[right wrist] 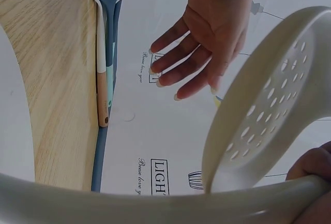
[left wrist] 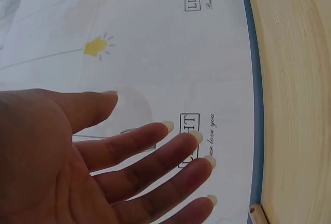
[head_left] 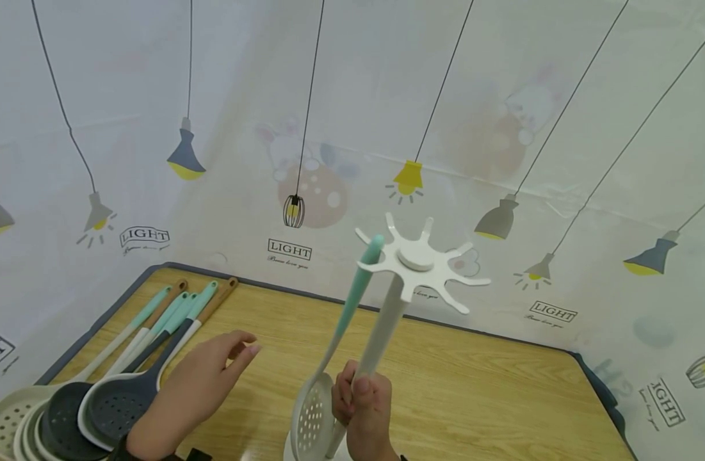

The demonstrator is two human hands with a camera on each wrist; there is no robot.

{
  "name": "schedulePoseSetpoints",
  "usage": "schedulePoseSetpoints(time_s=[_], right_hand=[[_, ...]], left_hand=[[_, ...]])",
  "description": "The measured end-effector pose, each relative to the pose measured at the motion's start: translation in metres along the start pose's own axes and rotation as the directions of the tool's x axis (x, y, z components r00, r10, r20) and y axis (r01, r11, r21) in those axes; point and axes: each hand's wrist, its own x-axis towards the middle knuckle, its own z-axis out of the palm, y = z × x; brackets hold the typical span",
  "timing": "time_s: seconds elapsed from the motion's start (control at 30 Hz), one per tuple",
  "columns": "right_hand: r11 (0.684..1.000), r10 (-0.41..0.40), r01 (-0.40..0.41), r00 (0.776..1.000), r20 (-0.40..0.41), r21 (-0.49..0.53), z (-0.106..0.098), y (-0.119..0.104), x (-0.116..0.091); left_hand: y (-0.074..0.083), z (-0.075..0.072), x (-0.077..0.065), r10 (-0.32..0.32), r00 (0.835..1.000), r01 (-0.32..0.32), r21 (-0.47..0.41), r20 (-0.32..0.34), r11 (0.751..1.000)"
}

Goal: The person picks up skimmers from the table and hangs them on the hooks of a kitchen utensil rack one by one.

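Note:
In the head view my right hand (head_left: 368,406) grips the pale pole of a white utensil stand (head_left: 383,326), fingers curled round it. The stand's top is a ring of curved hooks (head_left: 415,262). A cream skimmer (head_left: 313,416) with a mint handle (head_left: 358,291) hangs from a hook on the left side, its perforated bowl beside the pole. My left hand (head_left: 205,378) hovers between the stand and the pile of utensils, holding nothing. Its fingers are spread and relaxed in the left wrist view. Part of the stand's base (right wrist: 13,110) shows in the right wrist view.
At the left of the wooden table (head_left: 485,390) lie several skimmers and ladles, among them a dark slotted skimmer (head_left: 124,406), overlapping, with mint and brown handles pointing away. A pale curtain (head_left: 225,211) printed with lamps rises behind the table's dark edge.

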Motion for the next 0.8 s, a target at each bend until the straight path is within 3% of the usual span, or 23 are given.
schedulePoseSetpoints(time_s=[0.3, 0.6, 0.8], right_hand=[[1.000, 0.001, -0.001, 1.000, -0.002, -0.007, 0.000, 0.000, 0.000], [1.000, -0.001, 0.001, 1.000, 0.002, 0.007, -0.001, 0.002, -0.001], [1.000, -0.001, 0.001, 1.000, 0.006, 0.011, -0.002, 0.002, -0.001]], left_hand=[[-0.024, -0.008, 0.007, -0.062, 0.996, 0.068, 0.078, -0.070, 0.995], [-0.045, -0.010, 0.014, -0.168, 0.984, 0.174, 0.107, -0.061, 0.979], [-0.055, -0.010, 0.014, -0.204, 0.974, 0.218, 0.157, -0.101, 0.963]])
